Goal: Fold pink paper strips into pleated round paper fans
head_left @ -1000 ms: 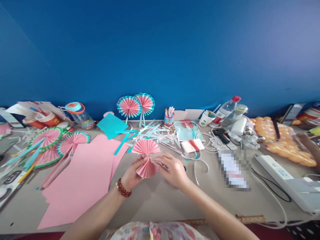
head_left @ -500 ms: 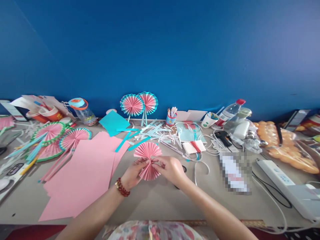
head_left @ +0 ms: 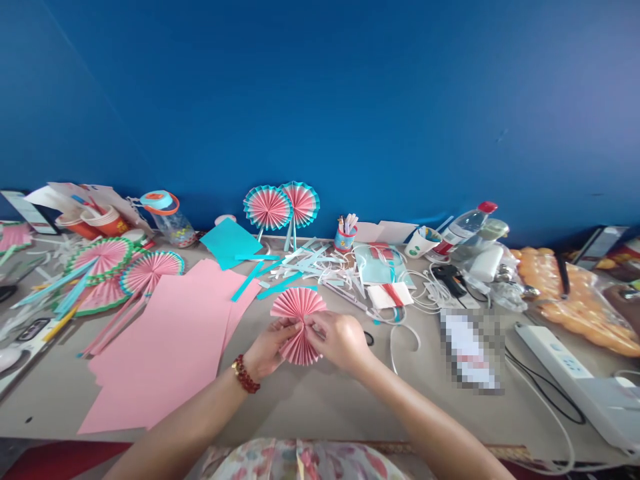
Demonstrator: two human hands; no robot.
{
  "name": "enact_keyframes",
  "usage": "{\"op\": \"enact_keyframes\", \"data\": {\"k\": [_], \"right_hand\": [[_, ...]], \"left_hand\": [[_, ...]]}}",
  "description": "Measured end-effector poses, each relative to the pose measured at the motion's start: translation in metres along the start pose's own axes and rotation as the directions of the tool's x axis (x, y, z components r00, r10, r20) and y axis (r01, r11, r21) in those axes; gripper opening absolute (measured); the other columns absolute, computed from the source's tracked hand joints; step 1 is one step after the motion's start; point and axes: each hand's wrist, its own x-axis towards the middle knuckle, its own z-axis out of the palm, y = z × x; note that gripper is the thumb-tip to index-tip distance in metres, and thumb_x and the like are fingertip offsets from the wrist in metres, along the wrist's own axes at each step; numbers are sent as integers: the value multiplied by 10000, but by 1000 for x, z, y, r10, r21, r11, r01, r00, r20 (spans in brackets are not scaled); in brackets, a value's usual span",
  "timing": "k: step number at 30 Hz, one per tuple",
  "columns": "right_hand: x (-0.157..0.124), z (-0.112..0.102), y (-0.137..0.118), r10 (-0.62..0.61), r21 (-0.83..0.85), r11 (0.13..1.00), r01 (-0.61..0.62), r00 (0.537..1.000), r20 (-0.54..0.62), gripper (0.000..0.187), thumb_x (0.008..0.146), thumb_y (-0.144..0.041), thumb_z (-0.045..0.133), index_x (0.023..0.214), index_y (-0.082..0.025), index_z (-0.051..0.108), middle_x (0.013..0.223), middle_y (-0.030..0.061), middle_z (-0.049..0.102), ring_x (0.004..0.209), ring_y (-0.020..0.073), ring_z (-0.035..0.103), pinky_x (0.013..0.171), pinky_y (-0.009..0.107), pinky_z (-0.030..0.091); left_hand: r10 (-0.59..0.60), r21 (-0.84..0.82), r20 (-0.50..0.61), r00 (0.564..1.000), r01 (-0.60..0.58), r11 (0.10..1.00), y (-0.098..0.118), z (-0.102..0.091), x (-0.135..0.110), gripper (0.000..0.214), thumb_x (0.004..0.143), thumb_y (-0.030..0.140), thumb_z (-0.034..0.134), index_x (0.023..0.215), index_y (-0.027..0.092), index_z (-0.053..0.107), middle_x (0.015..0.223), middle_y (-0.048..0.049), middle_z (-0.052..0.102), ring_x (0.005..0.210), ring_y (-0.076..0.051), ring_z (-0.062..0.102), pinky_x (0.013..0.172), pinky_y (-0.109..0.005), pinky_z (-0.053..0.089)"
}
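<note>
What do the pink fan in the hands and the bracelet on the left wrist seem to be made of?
The pink fan looks like matte paper: sharp accordion pleats. The bracelet is glossy dark red round beads, perhaps glass, stone or polished wood.

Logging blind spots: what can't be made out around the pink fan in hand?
Head view: the middle of the pink pleated fan, pinched by left hand and right hand, is covered by fingers.
Head view: the flat item right of the hands is blurred into blocks.
Head view: the white power strip is cut by the right edge.
Head view: what the pen cup holds is too small to name.
</note>
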Motion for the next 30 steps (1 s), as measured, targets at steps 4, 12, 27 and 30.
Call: {"op": "enact_keyframes", "data": {"k": [4,12,27,30], "right_hand": [[6,-12,1,17,101,995,-22,998,56,51,721,-173,585,680,-199,600,617,-38,582,560,94,468,530,213,231],[20,-18,17,-86,365,931,-4,969,232,59,678,-131,581,677,-187,602,700,-32,582,650,103,493,584,190,327],[28,21,29,-99,533,831,-162,899,427,58,697,-155,574,668,-179,618,669,-34,647,642,115,545,564,191,366],[31,29,26,-144,573,804,-156,885,443,101,698,-128,539,689,-178,627,699,-33,661,678,121,577,598,193,393]], "left_hand": [[-42,-100,41,998,46,994,1,4,-2,240,668,269,833,781,118,685,780,-58,714,714,-163,672,701,-257,499],[-87,-72,72,994,92,993,-3,-1,-10,261,689,313,817,807,125,680,806,-55,707,736,-158,653,728,-265,463],[484,945,173,858,-283,163,31,1,-59,138,879,254,546,780,215,634,749,-25,636,597,-148,524,609,-253,343],[493,898,236,837,-382,219,33,8,-53,245,853,165,543,1056,251,650,1102,-68,672,959,-229,610,833,-274,390]]}}
